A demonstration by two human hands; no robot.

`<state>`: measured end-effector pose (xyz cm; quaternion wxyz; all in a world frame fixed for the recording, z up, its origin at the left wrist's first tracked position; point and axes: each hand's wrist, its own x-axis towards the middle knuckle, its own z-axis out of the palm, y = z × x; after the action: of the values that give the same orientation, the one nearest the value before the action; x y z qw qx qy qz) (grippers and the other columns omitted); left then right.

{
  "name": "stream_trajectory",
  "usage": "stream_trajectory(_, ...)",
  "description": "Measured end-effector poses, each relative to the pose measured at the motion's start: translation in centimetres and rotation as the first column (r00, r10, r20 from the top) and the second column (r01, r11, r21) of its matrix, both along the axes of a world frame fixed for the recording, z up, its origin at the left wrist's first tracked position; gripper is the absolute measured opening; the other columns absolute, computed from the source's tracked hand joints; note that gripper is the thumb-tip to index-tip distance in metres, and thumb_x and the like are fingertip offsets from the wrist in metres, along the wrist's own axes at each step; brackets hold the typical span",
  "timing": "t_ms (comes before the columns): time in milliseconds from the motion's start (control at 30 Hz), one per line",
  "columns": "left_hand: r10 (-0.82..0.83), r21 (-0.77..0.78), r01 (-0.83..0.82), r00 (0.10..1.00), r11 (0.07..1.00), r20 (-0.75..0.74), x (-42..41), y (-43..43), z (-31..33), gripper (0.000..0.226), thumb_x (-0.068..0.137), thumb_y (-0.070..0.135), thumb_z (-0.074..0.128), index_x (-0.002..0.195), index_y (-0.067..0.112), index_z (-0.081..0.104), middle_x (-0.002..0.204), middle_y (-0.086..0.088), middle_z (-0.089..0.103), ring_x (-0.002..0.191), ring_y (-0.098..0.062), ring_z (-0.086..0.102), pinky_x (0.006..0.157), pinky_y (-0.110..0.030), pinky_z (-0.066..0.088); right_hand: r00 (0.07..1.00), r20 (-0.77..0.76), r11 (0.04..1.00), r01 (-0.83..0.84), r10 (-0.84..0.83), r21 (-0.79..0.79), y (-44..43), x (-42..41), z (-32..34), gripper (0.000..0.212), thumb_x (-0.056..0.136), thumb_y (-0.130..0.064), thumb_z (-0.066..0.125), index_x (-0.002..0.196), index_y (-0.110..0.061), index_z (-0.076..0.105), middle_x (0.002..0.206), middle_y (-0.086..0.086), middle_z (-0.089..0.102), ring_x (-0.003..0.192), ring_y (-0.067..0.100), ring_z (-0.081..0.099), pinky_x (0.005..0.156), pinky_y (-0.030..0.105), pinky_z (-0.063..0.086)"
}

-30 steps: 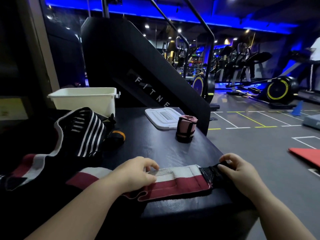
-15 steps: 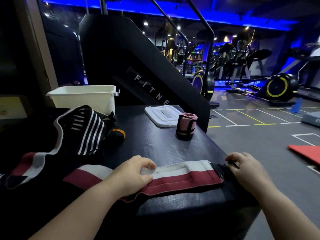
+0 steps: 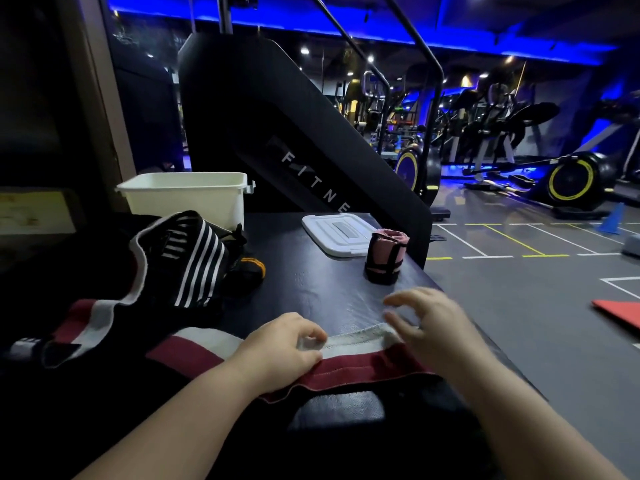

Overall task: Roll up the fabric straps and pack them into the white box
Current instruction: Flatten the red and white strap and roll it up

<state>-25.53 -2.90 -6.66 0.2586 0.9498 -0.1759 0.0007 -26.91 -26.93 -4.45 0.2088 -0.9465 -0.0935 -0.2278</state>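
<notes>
Maroon-and-white strap [image 3: 360,362] lies left-to-right on the counter [image 3: 311,292], left grip [image 3: 281,345] pinching it, right grip [image 3: 437,328] spread loose; machine [image 3: 277,126] behind reads "FITNE".

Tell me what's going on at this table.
A person is working on a red and white strap laid flat on the black table. The left hand holds it down with curled fingers; the right hand is open over its right end, blurred. A pink strap stands rolled beside the white lid. The white box sits open at the back left, and a heap of striped straps lies unrolled.
</notes>
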Motion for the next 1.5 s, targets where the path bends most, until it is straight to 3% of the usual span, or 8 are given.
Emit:
stream_trajectory(100, 0.011, -0.002, -0.011, 1.000, 1.000, 0.004, -0.3, 0.2, 0.1, 0.025, 0.086, 0.042, 0.063, 0.111, 0.040, 0.065, 0.111, 0.018, 0.054, 0.108, -0.003, 0.053, 0.097, -0.027, 0.043, 0.976, -0.169, 0.982, -0.154, 0.134, -0.106, 2.2, -0.1, -2.1, 0.041, 0.091, -0.056, 0.050, 0.123, -0.032, 0.061, 0.129, -0.011, 0.056, 0.127, 0.009, 0.043, 0.100, 0.018, 0.031)
stream_trajectory(200, 0.038, 0.009, -0.038, 0.999, 0.999, 0.007, -0.7, 0.6, 0.0, 0.031, 0.086, 0.048, 0.061, 0.116, 0.042, 0.062, 0.112, 0.020, 0.051, 0.112, -0.003, 0.050, 0.094, -0.023, 0.040, 0.955, -0.265, 0.939, -0.207, 0.133, -0.274, 2.4, 0.0, -3.3, 0.096, 0.070, -0.090, 0.002, 0.131, -0.036, 0.052, 0.143, -0.015, 0.046, 0.138, 0.008, 0.034, 0.110, 0.025, 0.028)
stream_trajectory(333, 0.100, 0.065, -0.102, 0.995, 0.993, 0.024, -1.3, 1.3, 0.3, 0.040, 0.083, 0.061, 0.056, 0.119, 0.044, 0.059, 0.113, 0.018, 0.049, 0.115, -0.007, 0.048, 0.094, -0.025, 0.038, 0.947, -0.306, 0.901, -0.213, 0.096, -0.377, 2.3, -0.1, -3.2, 0.124, 0.049, -0.089, -0.028, 0.146, -0.041, 0.032, 0.156, -0.019, 0.025, 0.145, 0.007, 0.018, 0.111, 0.024, 0.018)
stream_trajectory(533, 0.289, 0.207, -0.293, 0.956, 0.933, 0.051, -1.9, 3.2, -0.1, 0.066, 0.076, 0.080, 0.043, 0.127, 0.039, 0.048, 0.121, 0.006, 0.048, 0.123, -0.018, 0.043, 0.100, -0.034, 0.036, 0.921, -0.386, 0.888, -0.225, 0.059, -0.401, 2.8, -0.6, -2.8, 0.128, 0.041, -0.089, -0.034, 0.149, -0.045, 0.019, 0.161, -0.015, 0.009, 0.147, 0.011, 0.011, 0.114, 0.028, 0.014)
stream_trajectory(767, 0.307, 0.310, -0.304, 0.951, 0.901, 0.041, -2.4, 4.5, 0.4, 0.079, 0.069, 0.088, 0.040, 0.130, 0.037, 0.042, 0.126, 0.007, 0.045, 0.125, -0.018, 0.036, 0.106, -0.036, 0.025, 0.925, -0.377, 0.875, -0.226, 0.055, -0.427, 3.4, -1.1, -3.0, 0.127, 0.040, -0.086, -0.037, 0.149, -0.046, 0.015, 0.159, -0.024, 0.011, 0.146, 0.014, 0.013, 0.114, 0.030, 0.016)
stream_trajectory(900, 0.152, 0.298, -0.195, 0.975, 0.934, 0.160, -2.6, 3.4, 0.6, 0.063, 0.088, 0.065, 0.044, 0.143, 0.037, 0.033, 0.147, 0.010, 0.027, 0.138, -0.015, 0.018, 0.113, -0.038, 0.009, 0.928, -0.369, 0.880, -0.220, 0.055, -0.422, 3.5, -1.1, -3.1, 0.125, 0.042, -0.086, -0.036, 0.149, -0.047, 0.015, 0.158, -0.026, 0.012, 0.146, 0.012, 0.012, 0.113, 0.029, 0.015)
stream_trajectory(1000, -0.008, 0.219, -0.020, 0.992, 0.975, 0.126, -2.8, 2.1, 0.1, 0.049, 0.099, 0.044, 0.039, 0.147, 0.038, 0.030, 0.156, 0.017, 0.021, 0.144, -0.007, 0.011, 0.117, -0.030, 0.007, 0.927, -0.372, 0.883, -0.217, 0.052, -0.417, 3.5, -1.1, -3.2, 0.125, 0.042, -0.086, -0.036, 0.149, -0.046, 0.016, 0.158, -0.025, 0.010, 0.148, 0.011, 0.009, 0.114, 0.029, 0.014)
stream_trajectory(1500, -0.027, 0.381, 0.038, 0.999, 0.924, -0.033, -4.0, 3.4, -1.0, 0.056, 0.100, 0.056, 0.020, 0.152, 0.043, 0.003, 0.160, 0.023, 0.000, 0.147, -0.003, -0.008, 0.120, -0.039, -0.008, 0.909, -0.412, 0.883, -0.245, 0.066, -0.400, 3.1, -1.7, -3.4, 0.118, 0.046, -0.089, -0.031, 0.150, -0.049, 0.008, 0.159, -0.025, 0.004, 0.148, 0.005, 0.003, 0.116, 0.026, 0.006)
